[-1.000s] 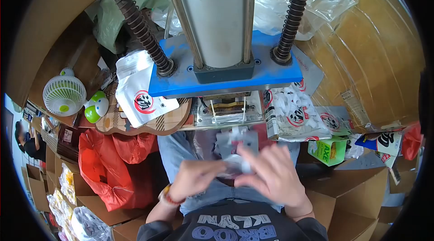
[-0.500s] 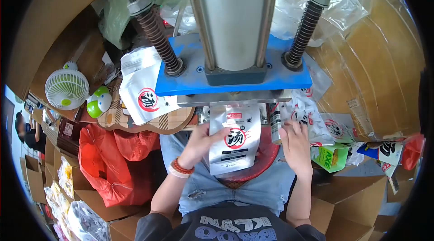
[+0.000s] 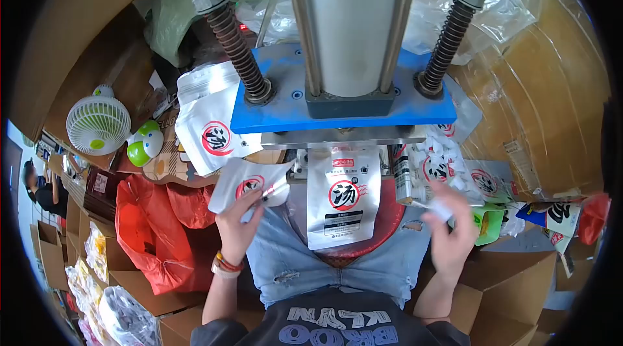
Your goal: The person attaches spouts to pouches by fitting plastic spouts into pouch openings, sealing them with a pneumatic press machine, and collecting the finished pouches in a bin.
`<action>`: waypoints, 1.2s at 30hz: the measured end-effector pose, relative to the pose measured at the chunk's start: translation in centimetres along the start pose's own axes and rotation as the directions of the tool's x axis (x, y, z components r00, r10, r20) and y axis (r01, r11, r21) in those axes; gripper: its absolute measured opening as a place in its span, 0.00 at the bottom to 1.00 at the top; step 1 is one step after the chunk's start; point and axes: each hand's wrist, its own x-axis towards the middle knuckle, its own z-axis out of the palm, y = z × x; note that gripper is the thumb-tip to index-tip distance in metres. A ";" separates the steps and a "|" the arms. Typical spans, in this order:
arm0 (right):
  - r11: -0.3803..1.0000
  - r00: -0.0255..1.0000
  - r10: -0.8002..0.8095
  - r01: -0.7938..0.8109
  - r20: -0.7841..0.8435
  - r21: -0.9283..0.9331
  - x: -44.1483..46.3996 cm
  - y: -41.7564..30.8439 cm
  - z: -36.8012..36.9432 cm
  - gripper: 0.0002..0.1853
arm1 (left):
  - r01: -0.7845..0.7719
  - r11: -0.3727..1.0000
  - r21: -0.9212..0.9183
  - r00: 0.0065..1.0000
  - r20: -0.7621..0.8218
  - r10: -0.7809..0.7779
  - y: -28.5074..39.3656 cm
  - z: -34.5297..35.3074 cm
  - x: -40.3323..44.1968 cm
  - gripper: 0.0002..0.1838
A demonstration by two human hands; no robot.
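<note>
The left hand [image 3: 237,224], left of centre, pinches a bag [image 3: 227,180]. The right hand [image 3: 452,232], right of centre, is blurry but looks part-curled round a white bit [image 3: 442,210]. The middle bag [image 3: 344,206] has its top under the press [image 3: 350,107]. This seems the picking-up step; next may call for bringing both hands together. Half a second ago, the left hand touched the middle bag.

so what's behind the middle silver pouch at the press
A red, round-edged thing shows past the edges of the middle silver pouch. Whatever lies directly behind is covered, so I can't tell what's there.
</note>
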 end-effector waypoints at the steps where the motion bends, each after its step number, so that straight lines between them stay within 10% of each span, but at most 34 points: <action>1: 0.979 0.981 -0.178 0.184 0.073 -0.086 0.4 -1.6 0.6 0.20 | -0.007 1.000 -0.002 1.000 0.006 0.007 0.6 0.4 -0.1 0.15; 4: 0.920 0.925 -0.313 0.352 0.217 -0.173 0.1 -2.9 4.1 0.22 | -0.326 0.858 0.398 0.932 -0.015 0.361 -0.8 2.5 -0.6 0.26; 6: 0.954 0.905 -0.273 0.298 0.327 -0.030 -0.1 -1.6 7.1 0.22 | -0.207 0.848 0.488 0.978 0.124 0.168 -3.8 5.2 -1.2 0.30; 8: 0.939 0.863 -0.303 0.342 0.405 -0.026 -1.1 -0.9 7.6 0.21 | -0.319 0.781 0.537 0.937 0.058 0.344 -4.5 5.7 -0.4 0.30; 12: 0.967 0.890 -0.252 0.243 0.381 0.072 -1.5 -0.5 6.4 0.20 | -0.153 0.826 0.542 0.973 -0.063 0.221 -2.7 6.4 -0.9 0.26; 23: 0.908 0.921 -0.386 0.370 -0.047 -0.197 -0.1 -4.2 1.3 0.20 | -0.336 0.882 0.331 0.922 -0.074 0.380 2.0 -0.2 0.6 0.24; 30: 0.829 0.886 -0.419 0.462 0.198 -0.316 0.5 -1.9 6.9 0.19 | -0.422 0.870 0.256 0.904 0.039 0.427 5.7 0.9 0.5 0.21; 36: 0.841 0.760 -0.528 0.530 0.378 0.108 2.2 -5.0 3.5 0.21 | -0.423 0.901 -0.101 0.875 0.212 0.434 10.3 -1.7 0.8 0.16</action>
